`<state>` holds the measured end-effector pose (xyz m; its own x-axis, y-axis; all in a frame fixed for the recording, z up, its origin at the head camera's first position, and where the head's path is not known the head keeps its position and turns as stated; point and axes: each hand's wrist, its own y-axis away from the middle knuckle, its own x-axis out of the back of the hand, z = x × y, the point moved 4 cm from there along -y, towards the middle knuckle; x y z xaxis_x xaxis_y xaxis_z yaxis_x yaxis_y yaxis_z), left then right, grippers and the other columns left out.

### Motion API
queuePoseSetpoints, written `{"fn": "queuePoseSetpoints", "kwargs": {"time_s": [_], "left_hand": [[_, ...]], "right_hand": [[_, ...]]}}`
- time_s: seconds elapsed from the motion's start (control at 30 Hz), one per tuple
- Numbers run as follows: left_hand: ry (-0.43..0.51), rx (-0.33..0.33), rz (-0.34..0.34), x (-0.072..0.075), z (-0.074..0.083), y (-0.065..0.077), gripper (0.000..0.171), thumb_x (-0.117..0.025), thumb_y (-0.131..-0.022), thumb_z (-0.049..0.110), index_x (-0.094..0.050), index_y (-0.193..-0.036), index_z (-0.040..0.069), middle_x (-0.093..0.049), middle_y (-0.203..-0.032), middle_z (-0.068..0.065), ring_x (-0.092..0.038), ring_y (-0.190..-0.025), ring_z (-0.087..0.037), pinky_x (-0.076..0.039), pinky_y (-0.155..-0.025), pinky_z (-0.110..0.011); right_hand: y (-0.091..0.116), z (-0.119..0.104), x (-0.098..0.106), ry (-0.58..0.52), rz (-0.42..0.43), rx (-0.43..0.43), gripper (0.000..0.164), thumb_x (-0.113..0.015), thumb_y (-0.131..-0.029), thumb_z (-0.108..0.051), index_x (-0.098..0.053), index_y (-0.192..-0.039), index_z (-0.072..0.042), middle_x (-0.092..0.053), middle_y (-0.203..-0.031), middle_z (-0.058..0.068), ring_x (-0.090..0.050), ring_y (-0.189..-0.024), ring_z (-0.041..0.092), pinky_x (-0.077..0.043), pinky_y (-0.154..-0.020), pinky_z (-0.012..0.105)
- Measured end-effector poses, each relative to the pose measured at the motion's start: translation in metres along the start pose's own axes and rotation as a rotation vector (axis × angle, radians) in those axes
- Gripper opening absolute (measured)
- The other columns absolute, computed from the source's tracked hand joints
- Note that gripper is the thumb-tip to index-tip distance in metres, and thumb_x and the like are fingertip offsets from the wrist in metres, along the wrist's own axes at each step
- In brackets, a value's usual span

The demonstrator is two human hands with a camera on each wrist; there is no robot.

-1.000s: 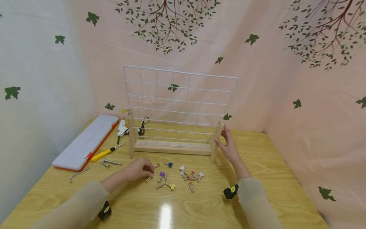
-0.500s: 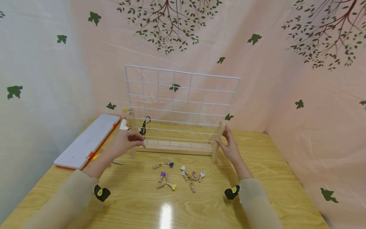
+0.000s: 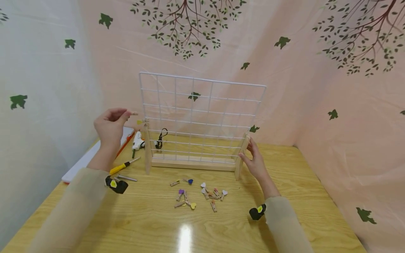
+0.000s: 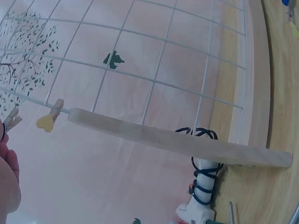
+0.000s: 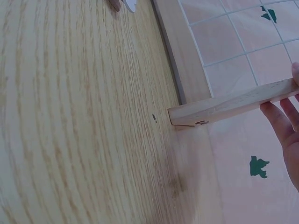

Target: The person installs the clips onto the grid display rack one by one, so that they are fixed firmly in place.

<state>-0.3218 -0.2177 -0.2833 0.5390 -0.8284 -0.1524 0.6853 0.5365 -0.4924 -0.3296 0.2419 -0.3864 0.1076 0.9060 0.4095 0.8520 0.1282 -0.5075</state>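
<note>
A white wire grid (image 3: 202,105) stands upright in a wooden stand (image 3: 193,163) with a post at each side. My left hand (image 3: 110,126) pinches a small wooden clothespin (image 3: 134,113), raised just left of the grid's edge; it also shows in the left wrist view as a clothespin (image 4: 13,119). Just below it, a clothespin with a yellow heart (image 4: 46,122) is clipped to the grid's left edge wire, above the left post (image 4: 140,133). My right hand (image 3: 255,165) grips the right post (image 5: 233,101), thumb in front and fingers around its outer side.
Several heart clothespins, among them a purple heart (image 3: 181,192) and a yellow heart (image 3: 193,206), lie before the stand. To the left are a glue gun (image 3: 137,141), a yellow screwdriver (image 3: 119,168), a metal bolt (image 3: 127,178) and a white case (image 3: 83,160).
My left hand has picked up a clothespin from the table and lifted it up and left to beside the grid's left edge. The right hand has stayed on the post.
</note>
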Motion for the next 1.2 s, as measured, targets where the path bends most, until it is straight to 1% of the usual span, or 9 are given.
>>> {"fn": "queuePoseSetpoints", "kwargs": {"time_s": [0.07,0.17,0.5,0.73,0.8,0.9,0.97,1.03,1.2], "left_hand": [[0.037,0.019,0.032,-0.002,0.0,-0.002,0.023,-0.075,-0.068,0.019,-0.07,-0.083,0.002,-0.063,-0.065,0.01,-0.057,-0.06,-0.005,-0.046,-0.059,-0.014],[0.053,0.021,0.049,-0.008,-0.001,-0.003,0.021,-0.075,-0.068,0.019,-0.071,-0.081,0.003,-0.062,-0.063,0.01,-0.055,-0.056,-0.005,-0.045,-0.057,-0.015],[0.115,0.059,0.018,-0.03,-0.006,0.0,0.011,-0.075,-0.069,0.016,-0.07,-0.076,0.008,-0.061,-0.062,0.007,-0.05,-0.055,-0.004,-0.039,-0.05,-0.014],[0.148,0.094,-0.045,-0.03,-0.007,0.003,0.03,-0.073,-0.069,0.021,-0.068,-0.094,0.005,-0.064,-0.08,0.002,-0.054,-0.069,-0.007,-0.043,-0.058,-0.013],[0.107,0.08,-0.07,-0.028,-0.005,0.007,0.035,-0.072,-0.071,0.02,-0.065,-0.102,0.007,-0.062,-0.09,0.001,-0.054,-0.075,-0.007,-0.043,-0.064,-0.013],[-0.017,-0.015,-0.087,-0.026,-0.007,0.018,0.037,-0.072,-0.073,0.018,-0.061,-0.108,0.01,-0.056,-0.095,-0.002,-0.05,-0.078,-0.008,-0.039,-0.064,-0.015],[-0.097,-0.08,-0.124,-0.027,-0.014,0.029,0.038,-0.072,-0.074,0.018,-0.06,-0.108,0.009,-0.054,-0.093,-0.004,-0.049,-0.077,-0.008,-0.038,-0.064,-0.015],[-0.139,-0.12,-0.196,-0.03,-0.025,0.042,0.038,-0.073,-0.073,0.018,-0.06,-0.107,0.007,-0.054,-0.089,-0.007,-0.049,-0.076,-0.009,-0.039,-0.062,-0.014],[-0.294,-0.108,-0.497,-0.039,-0.058,0.081,0.04,-0.07,-0.076,0.028,-0.06,-0.11,0.01,-0.056,-0.088,-0.005,-0.05,-0.078,-0.013,-0.041,-0.061,-0.017]], "right_hand": [[0.0,0.0,0.0,-0.002,-0.005,0.003,0.071,-0.059,-0.082,0.002,-0.02,-0.141,-0.006,-0.039,-0.128,0.027,-0.038,-0.12,0.039,-0.037,-0.09,0.053],[0.0,0.0,0.0,0.0,-0.007,0.009,0.071,-0.059,-0.082,0.002,-0.02,-0.141,-0.006,-0.039,-0.128,0.026,-0.038,-0.12,0.039,-0.037,-0.092,0.053],[0.001,0.001,0.001,0.014,-0.006,0.004,0.072,-0.06,-0.082,0.001,-0.019,-0.141,-0.005,-0.039,-0.127,0.027,-0.038,-0.119,0.041,-0.035,-0.094,0.053],[0.0,-0.003,0.001,0.013,-0.011,0.001,0.07,-0.059,-0.083,0.0,-0.021,-0.141,-0.009,-0.04,-0.127,0.027,-0.038,-0.119,0.041,-0.028,-0.099,0.054],[0.0,-0.004,0.0,0.016,-0.013,0.004,0.07,-0.059,-0.083,0.0,-0.021,-0.141,-0.009,-0.039,-0.127,0.027,-0.037,-0.119,0.042,-0.028,-0.099,0.055],[0.0,-0.005,0.0,0.025,-0.012,-0.003,0.07,-0.059,-0.083,-0.001,-0.021,-0.141,-0.009,-0.04,-0.127,0.027,-0.037,-0.12,0.041,-0.031,-0.096,0.055],[0.001,-0.005,0.0,0.025,-0.012,-0.013,0.07,-0.059,-0.084,-0.001,-0.021,-0.142,-0.009,-0.04,-0.127,0.026,-0.037,-0.12,0.04,-0.037,-0.092,0.053],[0.001,-0.004,0.0,0.025,-0.01,-0.023,0.07,-0.059,-0.084,-0.001,-0.02,-0.142,-0.009,-0.04,-0.127,0.026,-0.038,-0.12,0.039,-0.043,-0.086,0.048],[0.0,-0.003,0.0,0.014,-0.014,-0.037,0.07,-0.058,-0.084,-0.002,-0.02,-0.142,-0.009,-0.039,-0.128,0.025,-0.038,-0.12,0.038,-0.05,-0.076,0.039]]}}
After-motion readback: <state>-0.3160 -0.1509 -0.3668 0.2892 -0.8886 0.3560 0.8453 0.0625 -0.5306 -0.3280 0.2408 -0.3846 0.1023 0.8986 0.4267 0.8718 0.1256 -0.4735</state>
